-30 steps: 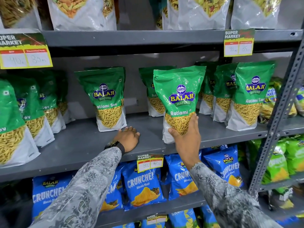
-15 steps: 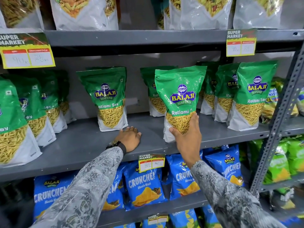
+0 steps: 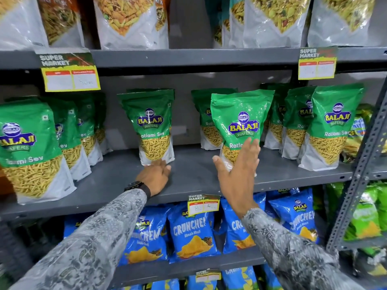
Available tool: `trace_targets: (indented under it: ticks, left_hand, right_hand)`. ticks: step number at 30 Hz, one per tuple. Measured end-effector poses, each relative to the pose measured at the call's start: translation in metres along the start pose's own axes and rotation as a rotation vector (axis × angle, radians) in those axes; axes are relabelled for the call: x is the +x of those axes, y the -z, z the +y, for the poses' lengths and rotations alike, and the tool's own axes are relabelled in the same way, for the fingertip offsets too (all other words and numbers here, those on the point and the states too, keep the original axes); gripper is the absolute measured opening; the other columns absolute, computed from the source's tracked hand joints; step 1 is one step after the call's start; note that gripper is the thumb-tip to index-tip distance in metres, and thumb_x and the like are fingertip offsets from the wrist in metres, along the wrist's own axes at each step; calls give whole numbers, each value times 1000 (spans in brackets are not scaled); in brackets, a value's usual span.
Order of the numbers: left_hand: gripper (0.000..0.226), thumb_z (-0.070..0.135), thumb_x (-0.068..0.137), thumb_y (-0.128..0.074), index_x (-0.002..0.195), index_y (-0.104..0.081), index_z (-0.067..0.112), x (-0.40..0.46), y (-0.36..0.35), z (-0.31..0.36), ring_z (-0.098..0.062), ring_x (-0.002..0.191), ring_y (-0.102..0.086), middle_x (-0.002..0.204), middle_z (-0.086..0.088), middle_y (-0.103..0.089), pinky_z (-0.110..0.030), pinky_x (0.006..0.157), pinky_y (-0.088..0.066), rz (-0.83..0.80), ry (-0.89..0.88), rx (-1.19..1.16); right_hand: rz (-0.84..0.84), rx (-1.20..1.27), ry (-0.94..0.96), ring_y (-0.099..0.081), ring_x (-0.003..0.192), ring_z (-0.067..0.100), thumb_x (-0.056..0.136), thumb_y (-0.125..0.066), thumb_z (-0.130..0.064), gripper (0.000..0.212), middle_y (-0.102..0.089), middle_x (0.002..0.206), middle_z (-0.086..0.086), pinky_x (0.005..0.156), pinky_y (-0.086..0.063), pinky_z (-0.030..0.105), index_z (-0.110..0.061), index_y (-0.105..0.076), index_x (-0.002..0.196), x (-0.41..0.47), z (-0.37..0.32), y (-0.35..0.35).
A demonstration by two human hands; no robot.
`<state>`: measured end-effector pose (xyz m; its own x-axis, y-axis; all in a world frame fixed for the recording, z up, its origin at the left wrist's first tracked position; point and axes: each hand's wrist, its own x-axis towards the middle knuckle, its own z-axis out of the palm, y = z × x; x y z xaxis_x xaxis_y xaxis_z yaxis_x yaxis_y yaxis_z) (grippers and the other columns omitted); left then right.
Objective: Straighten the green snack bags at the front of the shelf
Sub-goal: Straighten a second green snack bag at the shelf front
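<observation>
Green Balaji Ratlami Sev bags stand in rows on the grey middle shelf. One front bag stands upright right of centre. My right hand is spread just in front of its lower part, thumb out to the left; I cannot tell if the fingertips touch it. Another green bag stands left of it. My left hand lies palm down on the shelf, with its fingertips at that bag's base. More green bags stand at the far left and the right.
Blue Crunchex bags fill the shelf below, behind a price tag on the shelf edge. White snack bags line the upper shelf. A perforated metal upright stands at the right, with light-green bags beyond it.
My right hand has let go of the front bag's lower part and spread its fingers. My left hand has slid forward to the base of the left bag.
</observation>
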<state>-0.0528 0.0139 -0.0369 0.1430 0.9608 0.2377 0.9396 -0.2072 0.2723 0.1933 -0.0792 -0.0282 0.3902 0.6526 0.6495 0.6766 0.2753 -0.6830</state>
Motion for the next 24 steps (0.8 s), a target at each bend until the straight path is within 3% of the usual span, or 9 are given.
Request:
trace_targets:
  ticks: [4, 7, 13, 17, 20, 24]
  left_hand:
    - [60, 40, 108, -22, 158, -31, 7, -15, 25, -62, -30, 157, -22, 168, -15, -25, -50, 127, -15, -25, 90, 115]
    - [55, 36, 109, -24, 154, -35, 6, -19, 39, -100, -30, 157, -22, 167, -16, -27, -51, 127, -18, -35, 144, 184]
    - [50, 30, 109, -29, 151, -38, 5, -9, 48, -134, -30, 157, -22, 165, -17, -30, -51, 127, -17, -103, 141, 220]
    - [49, 33, 108, -28, 146, -44, 7, -5, 40, -142, -29, 153, -29, 161, -14, -38, -50, 124, -22, -117, 101, 232]
    - [53, 34, 108, -25, 150, -39, 5, -3, 36, -148, -29, 156, -24, 164, -15, -32, -51, 126, -18, -126, 84, 208]
    - [58, 36, 107, -24, 155, -34, 4, -1, 30, -154, -29, 157, -23, 167, -16, -27, -50, 128, -16, -103, 71, 212]
  right_hand:
    - [-22, -13, 173, 11, 162, 30, 100, -58, -54, 101, 11, 175, 11, 129, 6, 44, -10, 3, 166, -18, -44, -39]
    - [-115, 17, 195, 7, 162, 29, 99, -61, -53, 102, 9, 175, 12, 129, 1, 44, -9, 1, 166, -26, -71, -87]
    - [-239, 106, 37, -1, 161, 38, 92, -73, -47, 112, 3, 174, 20, 129, -8, 50, -3, 0, 165, -18, -111, -189]
    - [-187, 134, -151, 1, 161, 40, 81, -80, -56, 131, 4, 174, 22, 128, -5, 52, -1, 5, 164, 1, -122, -239]
    - [-145, 148, -272, 3, 161, 41, 70, -86, -60, 146, 5, 173, 25, 128, -4, 55, 1, 9, 162, 15, -123, -260]
    - [-102, 184, -296, -12, 160, 41, 67, -94, -47, 144, -10, 171, 29, 129, -13, 49, 5, 2, 162, 22, -120, -275]
